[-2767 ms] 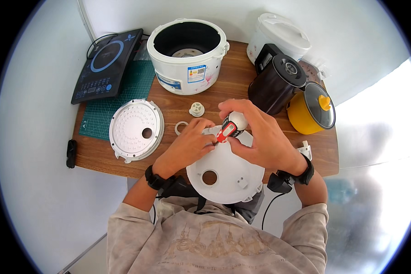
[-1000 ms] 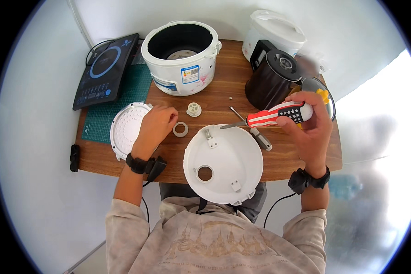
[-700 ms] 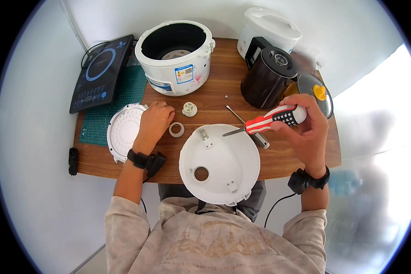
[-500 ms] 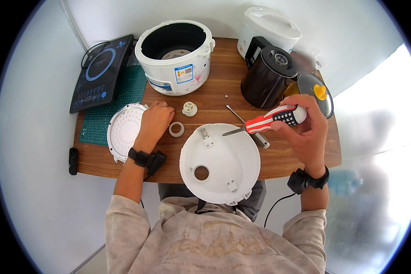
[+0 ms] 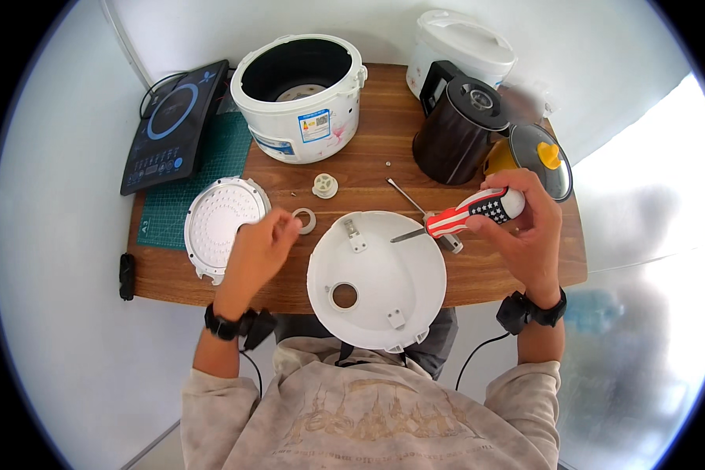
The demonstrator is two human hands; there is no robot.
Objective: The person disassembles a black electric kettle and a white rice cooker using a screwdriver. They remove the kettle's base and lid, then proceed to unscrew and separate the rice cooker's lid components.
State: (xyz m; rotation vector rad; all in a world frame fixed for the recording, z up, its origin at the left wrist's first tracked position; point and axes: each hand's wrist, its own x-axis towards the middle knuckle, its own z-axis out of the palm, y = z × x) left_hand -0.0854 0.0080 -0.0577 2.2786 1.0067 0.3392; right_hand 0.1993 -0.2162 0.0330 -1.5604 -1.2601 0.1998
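Note:
My right hand [image 5: 527, 227] grips a screwdriver [image 5: 478, 212] by its red, white and black star-patterned handle. Its blade points left, over the upper right of a round white plastic lid shell [image 5: 384, 274] at the table's front edge. My left hand [image 5: 260, 247] is in the air between a white perforated disc [image 5: 221, 218] and a small white ring [image 5: 305, 220]. Its fingers are curled together; whatever they may hold is hidden. Beyond that hand lie a tiny screw-like piece [image 5: 294, 193] and a white slotted valve cap [image 5: 325, 186].
At the back stand an open white rice cooker body [image 5: 315, 117], a dark kettle [image 5: 458, 137] and another white cooker [image 5: 466, 48]. An induction cooktop [image 5: 172, 125] rests partly on a green cutting mat [image 5: 160, 215]. A second screwdriver [image 5: 405, 193] lies beyond the lid shell.
My left hand has drawn back toward me, uncovering the tiny piece and more of the perforated disc. The screwdriver in my right hand has shifted slightly right and down.

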